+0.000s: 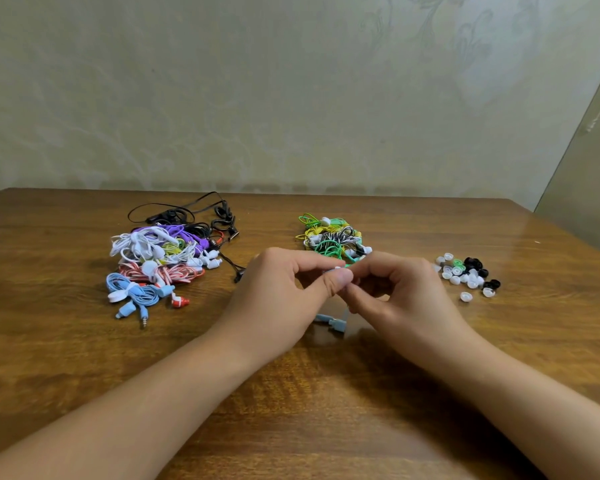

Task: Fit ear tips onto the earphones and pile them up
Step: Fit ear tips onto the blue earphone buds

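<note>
Between the two hands, just above the counter [291, 403], a small pale earbud [336, 270] is pinched from both sides: the left hand [284, 289] curls its thumb and forefinger round it to steady it, and the right hand [399, 289] closes its fingertips on it from the other side, most likely pressing a tip on (the tip itself is too hidden to make out). Holding the work lifted and close to the middle lets both hands pull against each other, which a snug silicone tip probably needs.

Below the hands a grey-blue cord [331, 321] trails onto the counter, so the rest of that earphone hangs free.

Beyond the left hand and off to its outer side lies the big pile [160, 261] of coloured earphones; just past the fingertips sits a smaller green pile [333, 237]. Which one is finished I cannot tell. Loose tips [465, 271], white, black and green, lie beside the right hand, within easy reach for the next pick.
</note>
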